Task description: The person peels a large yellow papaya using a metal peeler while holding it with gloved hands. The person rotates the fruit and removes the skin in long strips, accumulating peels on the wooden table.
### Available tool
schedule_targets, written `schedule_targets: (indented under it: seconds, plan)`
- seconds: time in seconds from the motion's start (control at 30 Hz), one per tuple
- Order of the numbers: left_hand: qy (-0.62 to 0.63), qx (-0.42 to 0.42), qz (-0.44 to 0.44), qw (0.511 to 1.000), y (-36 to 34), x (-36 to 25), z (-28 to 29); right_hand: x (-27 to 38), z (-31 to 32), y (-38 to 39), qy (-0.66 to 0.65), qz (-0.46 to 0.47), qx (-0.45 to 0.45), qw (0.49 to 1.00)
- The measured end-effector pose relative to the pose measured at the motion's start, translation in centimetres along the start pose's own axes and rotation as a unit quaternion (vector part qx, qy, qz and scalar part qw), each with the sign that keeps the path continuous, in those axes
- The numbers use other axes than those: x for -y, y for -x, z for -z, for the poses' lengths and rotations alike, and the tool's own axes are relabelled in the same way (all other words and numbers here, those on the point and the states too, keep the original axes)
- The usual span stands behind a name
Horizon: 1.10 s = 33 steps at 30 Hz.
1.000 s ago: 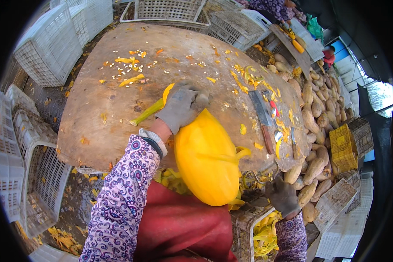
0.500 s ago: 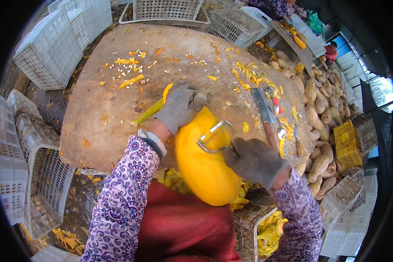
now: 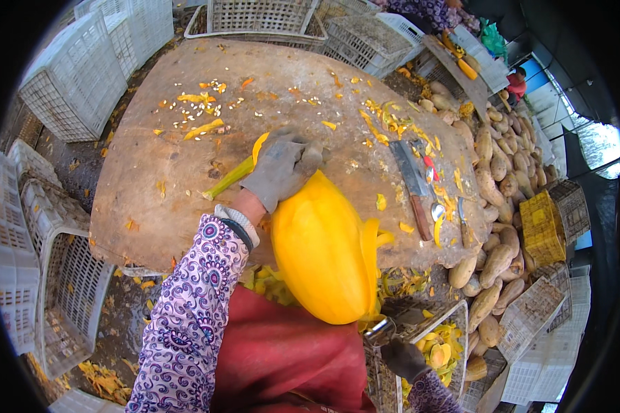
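A big, peeled-looking yellow pumpkin [image 3: 320, 255] leans from the table edge toward my red apron, its narrow end pointing away from me. My left hand [image 3: 280, 171], in a grey glove, is closed over that far end. A greenish-yellow stalk-like piece [image 3: 229, 179] lies beside the glove, touching the board. Down at the pumpkin's lower right, my gloved right hand [image 3: 402, 358] grips a metal peeler [image 3: 380, 332]. A strip of yellow peel [image 3: 370, 248] curls off the pumpkin's right side.
On the wooden table [image 3: 200, 62] lie a cleaver [image 3: 409, 168], a spoon [image 3: 437, 211], seeds and scraps. A crate of peelings [image 3: 442, 352] stands by my right hand. Unpeeled pumpkins [image 3: 492, 265] are heaped at right; white crates [image 3: 76, 76] stand at left. Another person [image 3: 516, 82] is far right.
My right hand and the peeler have swept from the pumpkin's upper face down past its near end, leaving a curled peel strip. My left hand keeps its hold.
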<state>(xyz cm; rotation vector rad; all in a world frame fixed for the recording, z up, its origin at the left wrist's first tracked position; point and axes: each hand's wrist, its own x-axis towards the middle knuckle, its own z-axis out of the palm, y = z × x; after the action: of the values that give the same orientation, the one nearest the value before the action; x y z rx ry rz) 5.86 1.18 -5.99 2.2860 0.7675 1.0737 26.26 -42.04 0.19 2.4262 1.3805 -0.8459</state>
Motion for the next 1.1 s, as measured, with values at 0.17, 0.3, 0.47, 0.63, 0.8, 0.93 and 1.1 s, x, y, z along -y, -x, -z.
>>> schedule_targets:
  seconds: [0.17, 0.3, 0.47, 0.63, 0.8, 0.93, 1.1]
  plan:
    - [0.01, -0.01, 0.003, 1.0, 0.0, -1.0, 0.5, -2.0, 0.2, -1.5, -0.277, 0.053, -0.076, 0.956]
    - [0.04, -0.052, -0.001, 0.998, 0.4, -1.8, 1.2, 2.6, 7.6, -6.6, -0.251, 0.096, -0.067, 0.961]
    - [0.098, -0.003, 0.032, 0.995, 0.3, -1.3, 1.5, 11.0, 15.2, -12.6, -0.016, 0.331, -0.109, 0.937]
    - [0.058, -0.046, 0.003, 0.997, 0.7, -1.2, 1.4, 13.7, 16.7, -13.3, -0.051, 0.267, 0.026, 0.962]
    - [0.082, 0.034, -0.002, 0.996, 0.3, -1.8, 2.2, 9.6, 12.9, -8.1, -0.056, 0.247, -0.022, 0.967]
    - [0.09, 0.024, 0.008, 0.996, 0.0, -2.2, 2.3, 5.1, 6.0, -3.2, -0.053, 0.198, -0.03, 0.978]
    - [0.167, 0.057, 0.075, 0.981, 0.1, -2.3, 2.4, 3.2, -2.4, -0.1, -0.305, 0.104, -0.1, 0.941]
